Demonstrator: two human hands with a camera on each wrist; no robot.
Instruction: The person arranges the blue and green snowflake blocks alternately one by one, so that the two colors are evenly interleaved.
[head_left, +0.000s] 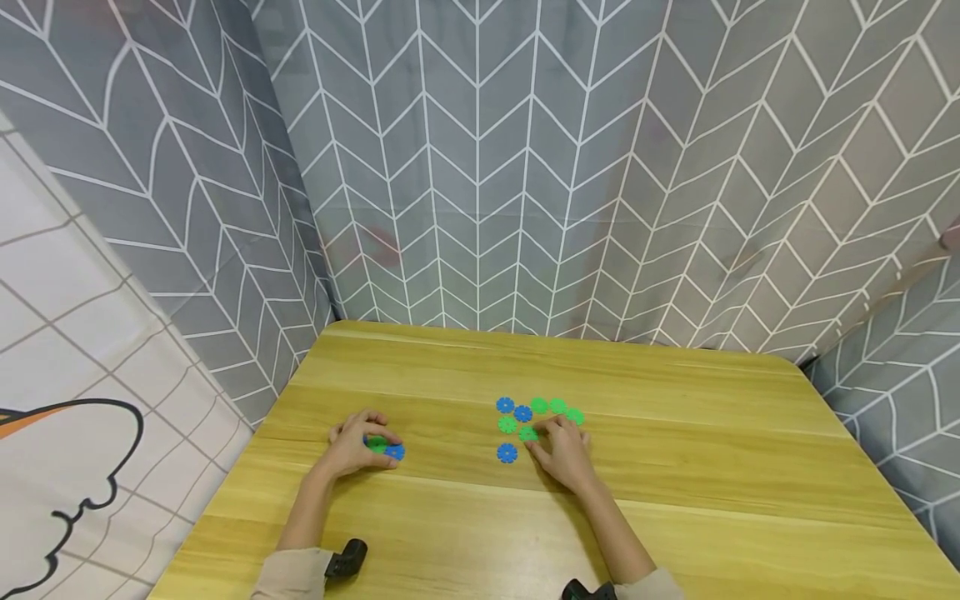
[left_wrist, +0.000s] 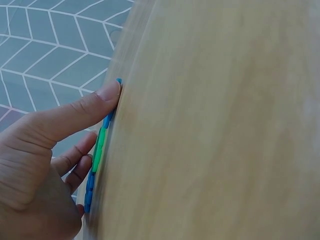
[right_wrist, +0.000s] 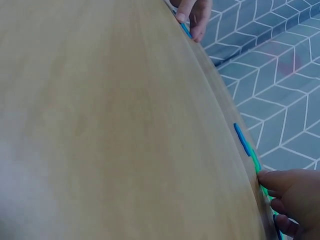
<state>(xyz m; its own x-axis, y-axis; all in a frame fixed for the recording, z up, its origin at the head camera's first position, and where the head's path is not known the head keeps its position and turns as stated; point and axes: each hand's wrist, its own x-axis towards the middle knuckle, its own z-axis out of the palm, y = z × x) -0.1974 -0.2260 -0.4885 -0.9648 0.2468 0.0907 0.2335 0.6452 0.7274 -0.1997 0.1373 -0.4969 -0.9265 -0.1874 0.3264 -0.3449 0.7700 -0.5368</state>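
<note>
My left hand (head_left: 357, 446) is at the left of the table, thumb and index finger pinching a notched blue disc (head_left: 394, 452) by its edges. Beside that disc, partly under the fingers, lie a green disc (head_left: 377, 445) and another blue disc (left_wrist: 89, 192). Right of the table's middle, my right hand (head_left: 567, 454) pinches a notched green disc (head_left: 528, 434) between thumb and index finger. Around it lie another green disc (head_left: 507, 424), a lone blue disc (head_left: 507, 453) nearer me, and two blue discs (head_left: 506, 405) behind. All the discs lie flat.
More green discs (head_left: 557, 406) form a short curved row just beyond my right fingers. The wooden table (head_left: 465, 533) ends at a patterned grey curtain (head_left: 480, 208). Black wrist devices (head_left: 347, 558) sit by both sleeves.
</note>
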